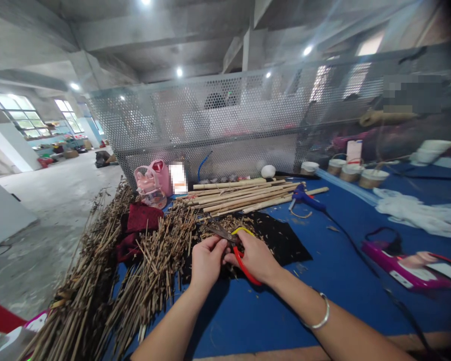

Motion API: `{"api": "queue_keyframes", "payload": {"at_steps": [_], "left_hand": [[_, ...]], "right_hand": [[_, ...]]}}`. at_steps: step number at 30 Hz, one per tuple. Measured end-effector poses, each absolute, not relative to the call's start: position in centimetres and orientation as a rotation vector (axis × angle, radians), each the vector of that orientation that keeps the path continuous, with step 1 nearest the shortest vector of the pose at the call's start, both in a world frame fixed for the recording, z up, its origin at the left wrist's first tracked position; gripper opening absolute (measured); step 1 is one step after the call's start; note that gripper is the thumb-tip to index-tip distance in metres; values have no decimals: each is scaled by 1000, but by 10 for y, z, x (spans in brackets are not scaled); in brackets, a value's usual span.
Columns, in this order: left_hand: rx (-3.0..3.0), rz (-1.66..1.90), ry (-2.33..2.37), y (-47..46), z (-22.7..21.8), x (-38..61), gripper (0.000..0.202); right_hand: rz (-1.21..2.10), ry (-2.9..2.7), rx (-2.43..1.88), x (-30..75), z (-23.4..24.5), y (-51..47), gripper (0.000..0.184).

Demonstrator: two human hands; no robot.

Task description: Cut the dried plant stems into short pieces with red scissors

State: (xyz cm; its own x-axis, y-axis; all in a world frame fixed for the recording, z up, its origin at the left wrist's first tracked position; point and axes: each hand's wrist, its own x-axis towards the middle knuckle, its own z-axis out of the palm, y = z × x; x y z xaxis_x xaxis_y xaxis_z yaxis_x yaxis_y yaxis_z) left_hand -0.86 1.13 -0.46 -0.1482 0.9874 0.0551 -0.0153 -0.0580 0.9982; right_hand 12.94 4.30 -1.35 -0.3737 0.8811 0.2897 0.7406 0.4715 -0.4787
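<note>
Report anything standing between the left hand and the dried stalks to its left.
Nothing visible does: the left hand is close beside the dried stalks, and the scissors, gripped in the right hand, are not in that gap.

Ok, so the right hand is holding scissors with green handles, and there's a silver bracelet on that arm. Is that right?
Not quite: the handles are red and yellow, not green, as the head view shows. The right hand does hold the scissors, and the silver bracelet is on that arm.

head view, forward and down
</note>
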Motion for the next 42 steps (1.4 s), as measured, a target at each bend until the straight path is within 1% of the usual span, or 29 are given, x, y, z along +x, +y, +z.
{"api": "queue_keyframes", "payload": {"at_steps": [3,7,14,19,25,31,34,38,42], "left_hand": [[1153,1374,1274,12,-4,-9,22],[1121,1354,1274,14,-6,-11,22],[1084,1365,1247,17,-10,-13,23],[1057,1352,1254,17,-11,-13,21],[1073,1316,1246,17,-12,-13,22],[1205,1300,1349,14,-12,-12,27],[1191,1259,1338,14,-14,-10,27],[1216,1269,1288,13,-14,-9,25],[1234,1237,1303,13,-13,-9,26]], "right_hand": [[447,-2225,-1395,130,-13,43,33],[430,-2243,-1454,132,-17,46,34],[441,-2272,-1489,133,-14,47,30],[389,-2306,-1399,133,-7,42,37],[422,-2288,-1420,132,-10,43,29],[485,-2208,-1447,134,-12,47,26],[498,-2219,-1432,133,-11,45,29],[427,-2243,-1335,132,-9,43,34],[439,-2251,-1408,134,-10,44,33]]}}
